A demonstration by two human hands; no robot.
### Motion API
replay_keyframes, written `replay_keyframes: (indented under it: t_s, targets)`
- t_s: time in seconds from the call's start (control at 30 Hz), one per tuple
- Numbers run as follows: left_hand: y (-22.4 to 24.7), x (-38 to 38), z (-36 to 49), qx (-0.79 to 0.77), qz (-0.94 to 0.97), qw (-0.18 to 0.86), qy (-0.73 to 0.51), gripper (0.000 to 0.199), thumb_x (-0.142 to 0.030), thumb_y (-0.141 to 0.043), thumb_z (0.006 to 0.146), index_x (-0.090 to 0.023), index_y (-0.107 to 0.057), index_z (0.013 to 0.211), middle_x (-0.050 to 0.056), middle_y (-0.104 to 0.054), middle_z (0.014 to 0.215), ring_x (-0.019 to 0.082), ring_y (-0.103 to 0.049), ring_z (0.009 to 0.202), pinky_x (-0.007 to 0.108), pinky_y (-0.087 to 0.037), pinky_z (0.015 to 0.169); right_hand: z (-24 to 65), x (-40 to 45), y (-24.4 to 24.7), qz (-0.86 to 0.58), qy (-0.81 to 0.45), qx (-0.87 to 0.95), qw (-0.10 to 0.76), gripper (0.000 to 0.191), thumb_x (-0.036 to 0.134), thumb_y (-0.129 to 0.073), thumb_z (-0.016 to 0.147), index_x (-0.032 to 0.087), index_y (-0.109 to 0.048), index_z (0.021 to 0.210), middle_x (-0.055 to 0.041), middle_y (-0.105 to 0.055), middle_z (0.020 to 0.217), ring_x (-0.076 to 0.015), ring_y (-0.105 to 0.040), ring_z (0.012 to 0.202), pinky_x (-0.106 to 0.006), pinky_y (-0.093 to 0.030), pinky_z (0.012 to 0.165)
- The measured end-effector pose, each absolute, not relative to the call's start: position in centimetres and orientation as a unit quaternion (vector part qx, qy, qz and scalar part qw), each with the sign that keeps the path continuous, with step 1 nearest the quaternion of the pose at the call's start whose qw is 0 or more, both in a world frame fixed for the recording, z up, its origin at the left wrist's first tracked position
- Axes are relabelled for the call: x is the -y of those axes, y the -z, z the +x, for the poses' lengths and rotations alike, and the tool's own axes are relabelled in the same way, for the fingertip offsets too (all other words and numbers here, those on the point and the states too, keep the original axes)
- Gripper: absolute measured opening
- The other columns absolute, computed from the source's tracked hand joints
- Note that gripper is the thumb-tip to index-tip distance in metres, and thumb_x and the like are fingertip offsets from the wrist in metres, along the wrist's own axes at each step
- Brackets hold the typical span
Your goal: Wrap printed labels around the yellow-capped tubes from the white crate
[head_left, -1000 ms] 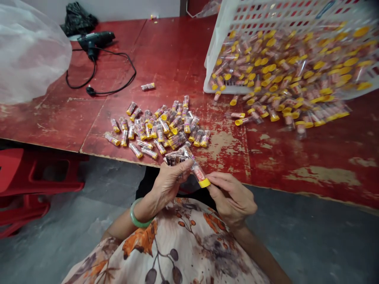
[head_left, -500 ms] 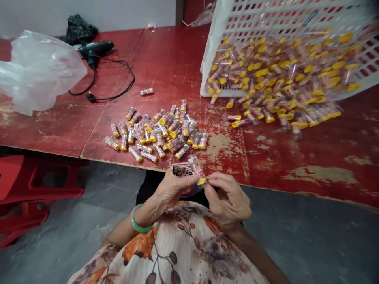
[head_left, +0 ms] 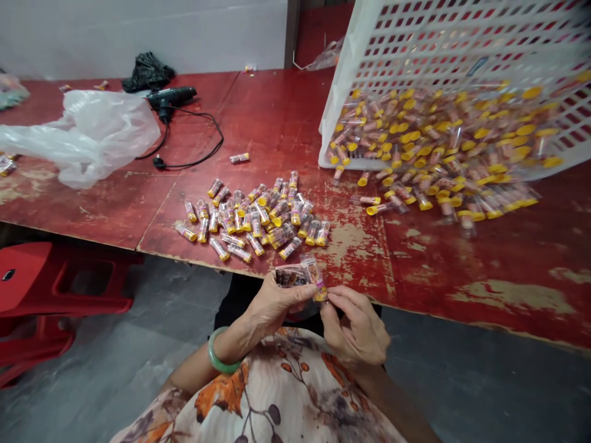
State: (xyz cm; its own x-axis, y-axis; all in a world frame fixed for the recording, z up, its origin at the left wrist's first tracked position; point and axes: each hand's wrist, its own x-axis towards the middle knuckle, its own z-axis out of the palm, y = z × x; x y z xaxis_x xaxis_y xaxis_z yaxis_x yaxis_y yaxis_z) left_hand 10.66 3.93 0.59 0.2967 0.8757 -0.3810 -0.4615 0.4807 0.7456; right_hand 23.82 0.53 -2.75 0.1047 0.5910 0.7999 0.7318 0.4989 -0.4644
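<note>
Just off the front edge of the worktop, a person sits with both hands raised close together over their lap. The left hand (head_left: pixel 279 306), a pale green bangle (head_left: pixel 220 352) on its wrist, grips a small printed card (head_left: pixel 290 276) together with a clear plastic tube with a yellow cap (head_left: pixel 314 277). The right hand (head_left: pixel 355 326) closes narrowly on the capped end of that tube, its fingertips (head_left: pixel 335 299) pinched in at the yellow cap. Beyond them, on the chipped red-painted worktop (head_left: pixel 272 123), a loose heap of matching capped tubes (head_left: pixel 253 216) lies near the front edge, and one stray tube (head_left: pixel 239 158) sits apart behind it. Toward the right end, a white lattice plastic crate (head_left: pixel 462 49) lies tipped on its side, crammed with more tubes (head_left: pixel 438 129) that spill out across the worktop in a fan (head_left: pixel 443 202). Toward the left edge lie a crumpled clear plastic bag (head_left: pixel 87 138), a black corded glue gun (head_left: pixel 170 95) and a crumpled black bag (head_left: pixel 148 72). Below the left front edge, a red plastic stool (head_left: pixel 60 277) stands on the grey concrete floor (head_left: pixel 484 381).
</note>
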Motion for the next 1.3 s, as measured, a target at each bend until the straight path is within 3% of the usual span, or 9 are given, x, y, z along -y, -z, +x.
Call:
replay_keyframes:
  t_s: [0.47,0.77,0.87,1.0,1.1,1.3]
  targets:
    - [0.2,-4.9,9.9,-0.398,0.198,0.77,-0.458,0.031,-0.032,-0.084,0.059,-0.015,-0.062,0.073,-0.003,-0.051,0.062,0.005,-0.039,0.049,0.018,-0.028,0.045,23.7,-1.0,2.2,-0.463,-0.11,0.633,0.611,0.023,0.005,-0.064,0.077,0.021,-0.065,0.094,-0.004,-0.067,0.084,-0.0166,-0.066,0.073,-0.03,-0.055,0.063]
    - [0.3,-5.0,9.7,-0.368,0.248,0.77,-0.458,0.03,-0.032,-0.082,0.062,-0.013,-0.062,0.075,-0.005,-0.047,0.058,0.004,-0.035,0.047,0.019,-0.025,0.044,23.7,-1.1,3.2,-0.459,-0.138,0.617,0.624,0.041,0.021,-0.072,0.077,0.023,-0.06,0.116,-0.0075,-0.062,0.104,-0.0139,-0.059,0.067,-0.032,-0.055,0.06]
    - [0.3,-4.9,9.3,-0.383,0.272,0.777,-0.419,0.032,-0.033,-0.083,0.061,-0.013,-0.065,0.078,-0.003,-0.049,0.059,0.004,-0.036,0.047,0.02,-0.022,0.044,25.0,-2.4,2.0,-0.429,-0.19,0.649,0.6,0.039,0.031,-0.062,0.086,0.024,-0.058,0.124,-0.012,-0.057,0.121,-0.0198,-0.061,0.083,-0.037,-0.055,0.066]
    - [0.3,-4.8,9.0,-0.391,0.272,0.797,-0.372,0.032,-0.032,-0.083,0.06,-0.014,-0.067,0.08,-0.002,-0.052,0.063,0.005,-0.039,0.051,0.02,-0.026,0.046,26.7,-4.3,0.4,-0.383,-0.28,0.722,0.504,0.053,0.043,-0.066,0.082,0.024,-0.054,0.13,-0.012,-0.055,0.129,-0.0311,-0.054,0.113,-0.05,-0.048,0.092]
    - [0.4,-4.7,9.0,-0.386,0.267,0.803,-0.367,0.032,-0.031,-0.083,0.06,-0.016,-0.068,0.084,-0.001,-0.054,0.069,0.006,-0.039,0.053,0.02,-0.026,0.046,26.7,-4.6,0.2,-0.363,-0.309,0.721,0.503,0.051,0.033,-0.07,0.08,0.024,-0.055,0.128,-0.0115,-0.057,0.126,-0.0312,-0.052,0.117,-0.051,-0.042,0.1]
    - [0.8,-4.8,8.9,-0.382,0.27,0.805,-0.364,0.03,-0.031,-0.081,0.063,-0.015,-0.068,0.084,-0.001,-0.051,0.069,0.005,-0.036,0.052,0.019,-0.024,0.045,25.8,-4.0,1.1,-0.369,-0.316,0.708,0.513,0.051,0.027,-0.071,0.079,0.023,-0.056,0.127,-0.0116,-0.055,0.126,-0.0305,-0.052,0.117,-0.048,-0.043,0.099]
